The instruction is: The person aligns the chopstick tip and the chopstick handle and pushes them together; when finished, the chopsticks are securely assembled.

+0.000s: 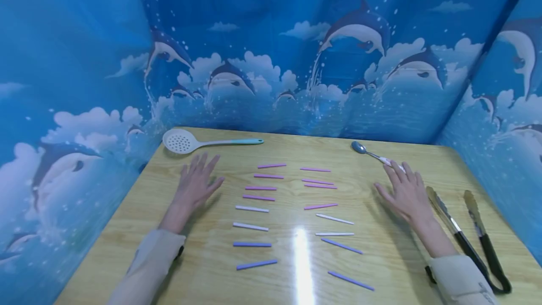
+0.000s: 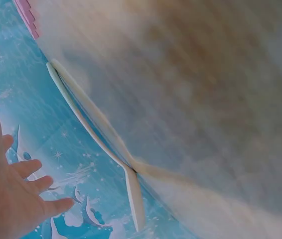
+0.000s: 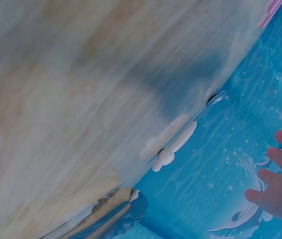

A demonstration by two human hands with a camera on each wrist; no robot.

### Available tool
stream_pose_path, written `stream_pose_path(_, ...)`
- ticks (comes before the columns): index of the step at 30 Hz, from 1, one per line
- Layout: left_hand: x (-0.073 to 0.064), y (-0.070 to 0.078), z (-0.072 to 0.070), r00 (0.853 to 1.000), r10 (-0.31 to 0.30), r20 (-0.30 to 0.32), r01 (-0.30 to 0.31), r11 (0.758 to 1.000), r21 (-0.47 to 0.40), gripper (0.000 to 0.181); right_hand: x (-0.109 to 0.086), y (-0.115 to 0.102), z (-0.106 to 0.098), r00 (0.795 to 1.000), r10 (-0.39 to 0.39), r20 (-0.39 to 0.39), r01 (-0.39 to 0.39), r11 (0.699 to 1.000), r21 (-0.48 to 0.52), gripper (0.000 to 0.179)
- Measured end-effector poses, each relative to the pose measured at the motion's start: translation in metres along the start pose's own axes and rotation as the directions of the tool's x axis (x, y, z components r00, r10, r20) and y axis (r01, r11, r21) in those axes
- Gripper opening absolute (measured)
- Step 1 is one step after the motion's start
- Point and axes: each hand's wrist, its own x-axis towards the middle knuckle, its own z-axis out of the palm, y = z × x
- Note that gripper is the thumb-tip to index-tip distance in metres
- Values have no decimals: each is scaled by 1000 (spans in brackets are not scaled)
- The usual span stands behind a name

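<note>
My left hand (image 1: 195, 186), fingers spread, is over the left side of the table, just below a white slotted skimmer (image 1: 179, 141) with a turquoise handle. The left wrist view shows that hand's spread fingers apart from the skimmer (image 2: 93, 132). On the right, my right hand (image 1: 407, 196) is also spread and holds nothing. Its fingertips overlap the patterned handle of a metal spoon (image 1: 358, 147) in the head view, while the right wrist view has the spoon's handle (image 3: 183, 137) away from the fingers. Metal tongs with black handles (image 1: 489, 253) lie right of this hand.
Between the hands lie two columns of thin sticks: several pink sticks (image 1: 268, 176) farthest off, white sticks (image 1: 251, 226) in the middle, blue sticks (image 1: 252, 244) nearest. A dolphin-print curtain (image 1: 271, 93) encloses the wooden table (image 1: 292, 152) at the back and sides.
</note>
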Motion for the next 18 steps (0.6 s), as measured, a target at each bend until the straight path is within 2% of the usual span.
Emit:
stream_pose_path(4,7,2,0,999,54,-5,-54,998,-23,61,4,-3,3,997,-46,-63,49,998,33,53)
stream_pose_path(7,13,5,0,994,111,3,-111,993,-49,53,9,-7,8,987,-87,-136,99,992,84,42)
stream_pose_path(11,23,10,0,986,159,55,-148,975,-164,41,17,-14,15,976,-111,-187,142,977,161,26)
stream_pose_path(14,32,15,2,981,165,103,-131,951,-281,36,23,-22,19,982,-103,-158,137,964,227,19)
stream_pose_path(18,44,23,8,976,176,128,-118,922,-369,33,30,-32,24,997,-63,-50,75,946,316,18)
